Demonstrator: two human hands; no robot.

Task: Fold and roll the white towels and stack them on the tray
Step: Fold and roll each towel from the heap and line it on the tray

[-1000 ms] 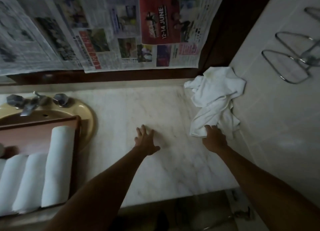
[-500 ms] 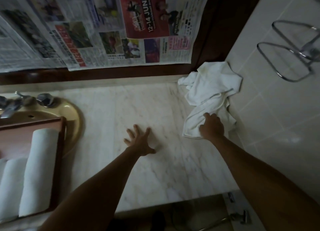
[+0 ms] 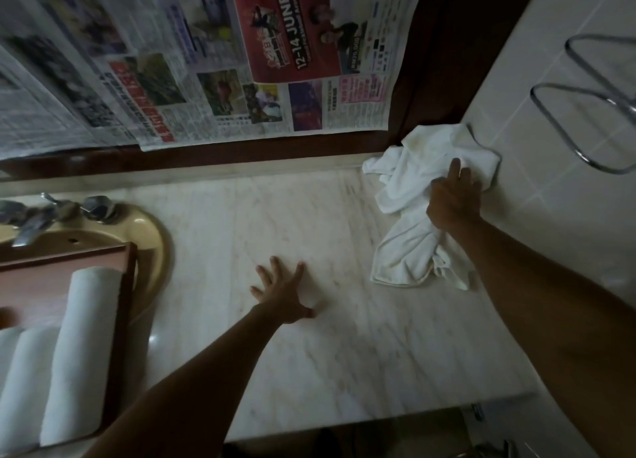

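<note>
Three rolled towels [image 3: 51, 358] sit on the tray [image 3: 125, 306] — right hand [image 3: 452, 201] fingers grasp the crumpled towel [image 3: 409, 247], left hand [image 3: 284, 294] fingers splayed on desk [image 3: 309, 371].

The countertop [image 3: 344, 337] is seen as pale veined marble, polished to a faint sheen. The crumpled towel [image 3: 413, 251] and the rolled towels [image 3: 79, 354] are shown as soft matt cloth, the latter laid on a reddish wooden tray [image 3: 125, 320]. Shiny metal is seen in the tap [image 3: 31, 220] and wall rings [image 3: 585, 127], glossy glaze on the sink [image 3: 151, 230], and printed paper in the newspaper [image 3: 206, 79].
</note>
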